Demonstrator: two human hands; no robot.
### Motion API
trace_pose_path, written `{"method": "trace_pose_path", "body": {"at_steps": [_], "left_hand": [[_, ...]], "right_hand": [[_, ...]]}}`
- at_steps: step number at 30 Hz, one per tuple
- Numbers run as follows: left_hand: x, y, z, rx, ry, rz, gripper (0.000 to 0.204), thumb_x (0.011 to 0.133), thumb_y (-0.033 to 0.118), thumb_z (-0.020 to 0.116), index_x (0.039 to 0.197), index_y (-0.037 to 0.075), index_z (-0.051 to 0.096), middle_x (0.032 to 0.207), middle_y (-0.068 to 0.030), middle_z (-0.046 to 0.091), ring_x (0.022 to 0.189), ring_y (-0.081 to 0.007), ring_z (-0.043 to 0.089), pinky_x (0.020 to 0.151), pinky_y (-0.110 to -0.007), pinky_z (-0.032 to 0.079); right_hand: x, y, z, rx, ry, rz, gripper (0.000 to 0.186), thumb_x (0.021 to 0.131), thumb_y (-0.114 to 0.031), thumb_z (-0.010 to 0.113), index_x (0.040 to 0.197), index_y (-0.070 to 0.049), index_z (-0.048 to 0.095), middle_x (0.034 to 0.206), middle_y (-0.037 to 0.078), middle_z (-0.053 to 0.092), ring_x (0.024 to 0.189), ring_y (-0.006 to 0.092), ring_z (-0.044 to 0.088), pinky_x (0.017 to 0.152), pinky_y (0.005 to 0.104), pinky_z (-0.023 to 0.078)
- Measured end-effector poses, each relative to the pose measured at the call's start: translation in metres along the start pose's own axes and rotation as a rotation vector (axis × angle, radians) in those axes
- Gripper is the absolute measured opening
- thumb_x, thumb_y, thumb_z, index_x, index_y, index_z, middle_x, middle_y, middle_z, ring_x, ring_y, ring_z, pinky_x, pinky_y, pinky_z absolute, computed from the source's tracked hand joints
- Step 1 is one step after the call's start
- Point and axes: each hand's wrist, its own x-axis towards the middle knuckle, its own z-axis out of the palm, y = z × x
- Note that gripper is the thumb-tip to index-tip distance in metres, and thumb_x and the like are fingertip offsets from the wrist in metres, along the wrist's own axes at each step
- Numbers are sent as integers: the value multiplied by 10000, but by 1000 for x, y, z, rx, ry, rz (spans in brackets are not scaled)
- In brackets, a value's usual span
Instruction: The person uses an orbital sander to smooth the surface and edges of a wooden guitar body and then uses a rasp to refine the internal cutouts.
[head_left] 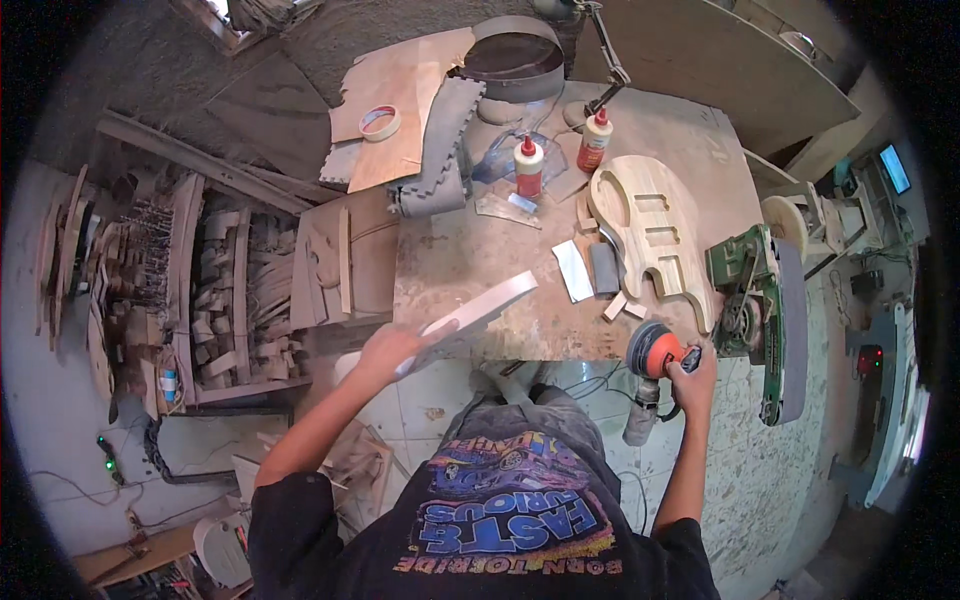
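My left hand point(392, 352) grips a long, pale wooden piece point(495, 299), held tilted at the near edge of the dusty workbench point(450, 250). My right hand point(690, 370) is closed on an orange-and-black orbital sander point(655, 350) with a dust canister hanging below it, beside the bench's front edge. Further back on the bench lie a light wooden guitar body point(645, 220) with routed cavities, a white sheet point(573, 270), a grey block point(603, 267) and small wood offcuts point(620, 306).
Two glue bottles point(528, 165), a tape roll point(380, 123) on plywood, foam mats point(430, 185) and a desk lamp point(605, 80) occupy the back. A green belt sander point(740, 300) stands right; shelves of offcuts point(215, 290) stand left. Cables cross the tiled floor.
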Motion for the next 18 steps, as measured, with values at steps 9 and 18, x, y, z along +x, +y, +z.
{"method": "trace_pose_path", "body": {"at_steps": [9,18], "left_hand": [[98,52,39,-453,372,-86,648,864,234,700,1457,114,468,1161,-255,657,958,-430,691,831,-519,550],[117,39,-44,-795,407,14,476,697,178,795,1110,28,610,1025,-213,686,988,-371,690,880,-441,548]], "right_hand": [[-1,-11,-3,6,-3,-22,449,674,-92,733,1087,-20,572,1042,179,558,1026,385,575,941,452,464],[-7,-16,0,58,23,-9,456,673,-119,717,1097,-20,580,1003,159,560,968,346,581,910,417,474]]}}
